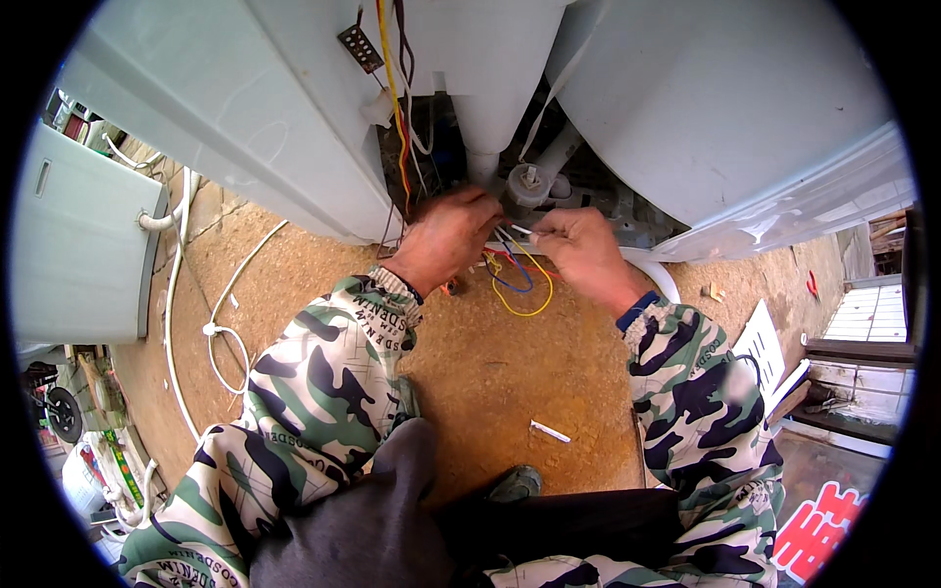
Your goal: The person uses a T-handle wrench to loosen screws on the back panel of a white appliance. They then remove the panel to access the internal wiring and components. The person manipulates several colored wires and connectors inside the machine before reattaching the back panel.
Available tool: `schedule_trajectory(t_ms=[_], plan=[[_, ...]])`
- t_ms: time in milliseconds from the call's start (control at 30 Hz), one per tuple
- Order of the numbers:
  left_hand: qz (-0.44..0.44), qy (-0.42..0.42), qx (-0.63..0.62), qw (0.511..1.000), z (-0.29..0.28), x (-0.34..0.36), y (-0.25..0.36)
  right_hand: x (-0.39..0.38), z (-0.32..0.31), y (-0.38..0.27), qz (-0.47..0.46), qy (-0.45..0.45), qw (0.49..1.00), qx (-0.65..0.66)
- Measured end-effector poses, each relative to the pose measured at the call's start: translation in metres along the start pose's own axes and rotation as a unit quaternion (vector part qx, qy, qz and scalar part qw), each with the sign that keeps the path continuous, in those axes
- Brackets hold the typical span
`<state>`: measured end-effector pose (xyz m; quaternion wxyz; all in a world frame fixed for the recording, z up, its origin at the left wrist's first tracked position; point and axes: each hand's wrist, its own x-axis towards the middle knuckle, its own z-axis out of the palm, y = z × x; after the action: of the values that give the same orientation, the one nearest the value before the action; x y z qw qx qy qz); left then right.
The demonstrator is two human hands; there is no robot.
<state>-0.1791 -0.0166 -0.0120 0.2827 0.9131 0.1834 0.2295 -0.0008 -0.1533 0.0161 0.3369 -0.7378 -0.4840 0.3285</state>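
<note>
My left hand is closed, its fingertips pinching wires at the open lower part of a white appliance that looks like a washing machine. Facing it, my right hand pinches a thin white wire-like piece between thumb and forefinger; the tips of both hands are close together. From between them hangs a yellow wire in a loop, along with a blue wire and some red ones. Where exactly the wires meet is hidden by my left fingers. Behind my hands are a white pipe and a round white cap.
Yellow and red wires run down the opening, beside a small perforated dark plate. A white cord and a hose lie left, near another white appliance. A white stick and red-handled tool lie on the ground.
</note>
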Motion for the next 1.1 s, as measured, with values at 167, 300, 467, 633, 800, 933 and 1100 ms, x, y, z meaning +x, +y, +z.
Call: schedule_trajectory(t_ms=[167,300,467,633,800,933,1100], plan=[[0.005,0.010,-0.002,1.000,-0.001,-0.001,0.004,-0.004,0.014,-0.002,0.014,0.019,0.999,0.032],[0.021,-0.008,0.033,0.999,0.001,-0.004,-0.001,-0.001,0.006,-0.013,0.012,-0.017,0.998,-0.055],[0.039,-0.023,0.039,0.998,0.004,-0.002,-0.001,0.002,0.014,-0.010,-0.038,0.030,0.997,-0.066],[0.012,-0.039,0.027,0.999,0.001,0.001,0.001,-0.001,0.016,-0.013,-0.017,0.038,0.999,-0.027],[-0.018,-0.052,0.007,0.998,-0.002,0.003,-0.003,0.001,0.018,-0.010,-0.036,0.032,0.997,-0.059],[0.002,-0.064,0.012,0.998,-0.004,0.004,-0.005,0.002,0.019,-0.008,-0.024,0.034,0.997,-0.058],[0.003,-0.064,-0.003,0.998,-0.004,0.006,-0.002,0.003,0.014,-0.003,-0.045,0.018,0.998,-0.045]])
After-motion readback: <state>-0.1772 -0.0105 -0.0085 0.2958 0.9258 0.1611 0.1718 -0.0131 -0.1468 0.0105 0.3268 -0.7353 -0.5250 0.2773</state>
